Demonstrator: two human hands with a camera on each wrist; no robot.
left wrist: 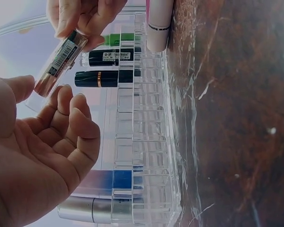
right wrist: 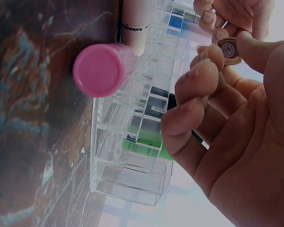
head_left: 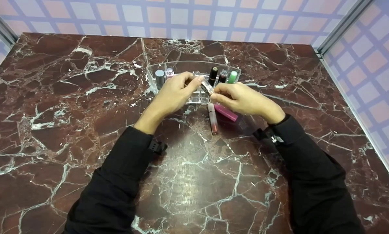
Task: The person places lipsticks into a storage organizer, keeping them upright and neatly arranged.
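Slanted lip-gloss tube (head_left: 207, 87), long axis between right hand (head_left: 243, 100) pinch and left hand (head_left: 175, 94) fingertips

Bench (head_left: 67, 97): dark red marble, white veins. Organiser (head_left: 194, 66): clear acrylic. Tubes: pink (head_left: 226, 112), green (head_left: 232, 77), black (head_left: 213, 75). Sleeves (head_left: 116, 182): black.

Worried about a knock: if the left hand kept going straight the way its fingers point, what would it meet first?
Probably the lip gloss tube that the right hand pinches: the left hand has its fingertips right at the tube. Just beyond stands the clear organizer with its lipsticks; depth is hard to judge.
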